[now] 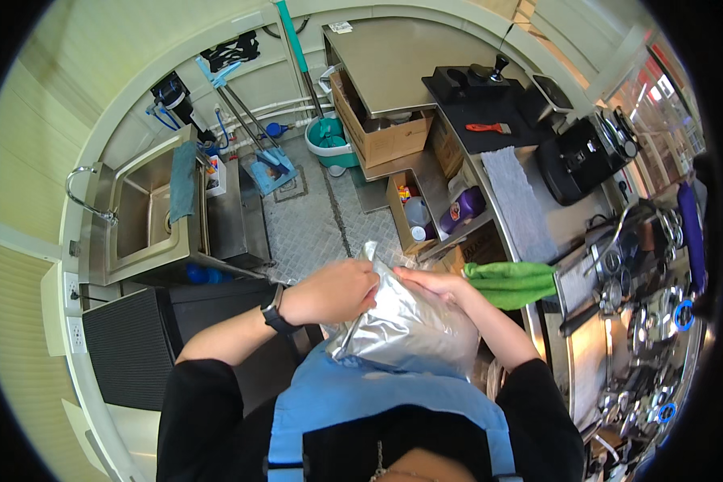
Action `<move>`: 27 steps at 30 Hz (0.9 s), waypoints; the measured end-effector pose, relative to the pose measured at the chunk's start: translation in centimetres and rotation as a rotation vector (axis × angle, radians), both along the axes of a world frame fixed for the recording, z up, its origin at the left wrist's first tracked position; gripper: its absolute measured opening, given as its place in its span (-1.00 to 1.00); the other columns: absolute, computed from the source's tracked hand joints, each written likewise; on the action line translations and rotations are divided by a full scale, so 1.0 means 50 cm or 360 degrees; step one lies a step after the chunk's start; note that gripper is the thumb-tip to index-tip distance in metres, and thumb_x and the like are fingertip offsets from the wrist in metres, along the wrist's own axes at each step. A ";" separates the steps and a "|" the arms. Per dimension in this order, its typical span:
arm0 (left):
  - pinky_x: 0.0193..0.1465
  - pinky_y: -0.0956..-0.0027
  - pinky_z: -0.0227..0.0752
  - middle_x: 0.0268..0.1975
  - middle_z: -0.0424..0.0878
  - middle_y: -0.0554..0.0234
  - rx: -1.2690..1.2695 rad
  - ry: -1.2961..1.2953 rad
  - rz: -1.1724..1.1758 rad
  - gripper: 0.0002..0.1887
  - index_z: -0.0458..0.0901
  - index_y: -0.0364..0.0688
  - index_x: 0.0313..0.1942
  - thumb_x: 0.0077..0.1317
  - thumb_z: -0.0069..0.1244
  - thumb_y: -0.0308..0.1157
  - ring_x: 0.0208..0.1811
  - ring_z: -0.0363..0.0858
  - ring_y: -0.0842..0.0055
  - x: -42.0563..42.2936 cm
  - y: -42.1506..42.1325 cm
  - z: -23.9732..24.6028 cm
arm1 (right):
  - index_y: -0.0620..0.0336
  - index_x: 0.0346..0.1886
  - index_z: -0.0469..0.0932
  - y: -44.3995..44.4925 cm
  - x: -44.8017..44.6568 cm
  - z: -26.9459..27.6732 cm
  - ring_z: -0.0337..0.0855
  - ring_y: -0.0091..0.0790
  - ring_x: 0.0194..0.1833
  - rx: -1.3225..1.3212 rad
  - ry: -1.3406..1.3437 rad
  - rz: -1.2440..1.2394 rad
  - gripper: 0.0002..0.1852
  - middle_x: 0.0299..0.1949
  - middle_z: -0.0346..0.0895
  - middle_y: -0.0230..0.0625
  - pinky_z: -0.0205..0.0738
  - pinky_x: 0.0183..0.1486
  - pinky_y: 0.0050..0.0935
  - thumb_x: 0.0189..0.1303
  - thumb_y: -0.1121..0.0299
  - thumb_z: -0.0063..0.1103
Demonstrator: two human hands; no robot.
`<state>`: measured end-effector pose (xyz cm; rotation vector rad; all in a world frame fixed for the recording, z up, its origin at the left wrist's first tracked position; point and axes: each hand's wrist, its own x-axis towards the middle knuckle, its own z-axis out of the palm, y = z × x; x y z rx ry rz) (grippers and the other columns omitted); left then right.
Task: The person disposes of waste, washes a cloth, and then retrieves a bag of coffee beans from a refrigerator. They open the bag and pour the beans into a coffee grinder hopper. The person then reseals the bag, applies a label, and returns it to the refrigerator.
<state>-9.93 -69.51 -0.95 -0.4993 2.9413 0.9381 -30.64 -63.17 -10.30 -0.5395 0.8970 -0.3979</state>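
A large silver foil bag (406,328) is held in front of my blue apron (391,394), its lower part resting against it. My left hand (337,292), with a dark watch at the wrist, is closed on the bag's upper left edge. On the opposite side my right hand (437,283) grips the bag near its top, thumb side facing the left hand. What is inside the bag cannot be seen. Just right of my right hand, a green cloth (506,283) hangs over the counter edge by the espresso machine (651,325).
A steel sink (147,220) is at the left, above a black ribbed appliance (129,346). A mop bucket (331,144) stands on the metal floor (304,226). Along the right counter are a grey cloth (518,202), a red-handled brush (485,128) and a black coffee grinder (581,153). Cardboard boxes (391,144) fill shelves below.
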 end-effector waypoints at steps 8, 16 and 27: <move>-0.16 0.29 0.29 -0.39 0.41 0.19 0.0160 0.0438 -0.0268 -0.87 0.45 -0.23 -0.40 0.19 -0.04 -0.36 -0.25 0.38 0.27 -0.144 -0.185 0.033 | 0.23 0.11 0.35 -0.261 -0.190 0.039 0.43 -0.59 -0.05 -0.0322 0.0271 0.0565 -0.35 0.03 0.41 -0.33 0.33 0.03 -0.56 0.22 -0.16 -0.16; -0.23 0.34 0.41 -0.36 0.51 0.17 0.0128 0.0405 0.0040 -0.80 0.54 -0.24 -0.19 0.14 0.00 -0.44 -0.28 0.52 0.27 -0.238 -0.296 0.057 | 0.22 0.01 0.42 -0.353 -0.314 0.020 0.59 -0.52 -0.26 0.0029 0.0032 0.0247 -0.40 -0.14 0.54 -0.29 0.52 -0.19 -0.51 0.20 -0.15 -0.11; -0.03 0.32 0.19 -0.38 0.61 0.34 -0.0117 0.0330 -0.0005 -0.79 0.63 -0.12 -0.29 0.03 0.15 -0.31 -0.18 0.49 0.44 -0.402 -0.478 0.042 | 0.14 -0.01 0.45 -0.466 -0.431 0.017 0.59 -0.54 -0.26 0.0157 0.0036 -0.0242 -0.42 -0.14 0.54 -0.29 0.52 -0.23 -0.54 0.18 -0.17 -0.10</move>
